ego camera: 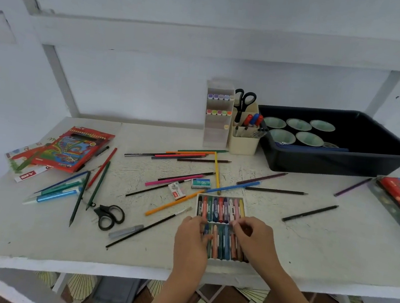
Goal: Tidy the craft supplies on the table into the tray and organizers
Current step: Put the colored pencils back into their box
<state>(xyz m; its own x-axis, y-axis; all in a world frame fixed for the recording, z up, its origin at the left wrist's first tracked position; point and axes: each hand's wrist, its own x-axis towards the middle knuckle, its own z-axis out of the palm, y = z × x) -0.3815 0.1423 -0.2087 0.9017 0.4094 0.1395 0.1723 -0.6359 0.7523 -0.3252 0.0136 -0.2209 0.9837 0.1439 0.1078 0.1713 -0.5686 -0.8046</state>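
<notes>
both hands, left hand (pixel 191 236) and right hand (pixel 252 237), pinch crayons in the crayon box (pixel 221 212), lower centre; next, seating them flat, then moving the box to the black tray (pixel 339 167).

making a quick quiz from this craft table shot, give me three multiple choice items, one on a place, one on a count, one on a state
1. Where is the loose black scissors?
A. in the tray
B. flat on the table, left of the crayon box
C. on the red pencil box

2. How many pale cups show fully in the black tray?
A. two
B. five
C. nine

3. What are both hands doing?
A. resting at the crayon box
B. lifting the tray
C. cutting paper

Key: B, it lies on the table; B, three behind and two in front; A, left hand and right hand sit on the crayons.
</notes>
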